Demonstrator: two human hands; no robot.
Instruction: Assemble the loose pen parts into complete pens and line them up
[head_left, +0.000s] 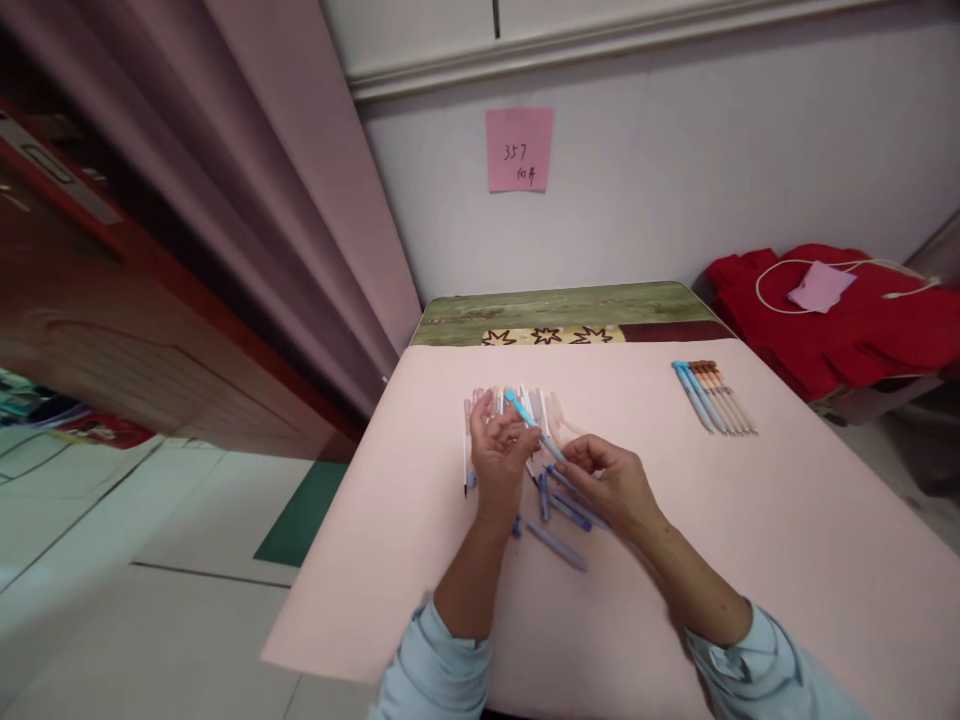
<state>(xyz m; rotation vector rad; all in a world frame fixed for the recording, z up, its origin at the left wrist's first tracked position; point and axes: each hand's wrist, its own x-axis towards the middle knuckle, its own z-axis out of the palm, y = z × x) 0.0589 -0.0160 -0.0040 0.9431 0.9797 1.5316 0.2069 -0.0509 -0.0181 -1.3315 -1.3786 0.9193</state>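
Both my hands are over a loose pile of pens [559,505] on a pink sheet [750,520] covering the table. My left hand [496,455] and my right hand [611,480] hold the two ends of a light blue pen [529,420], fingers pinched on it. The pen slants from upper left to lower right between the hands. Pale pink and white pens lie under and behind my left hand. Dark blue pens lie below my right hand.
A tidy row of several blue and orange pens [714,397] lies at the far right of the sheet. A red cloth [840,320] with a white cable sits to the right. A pink note [519,148] is on the wall. A curtain [247,200] hangs at left.
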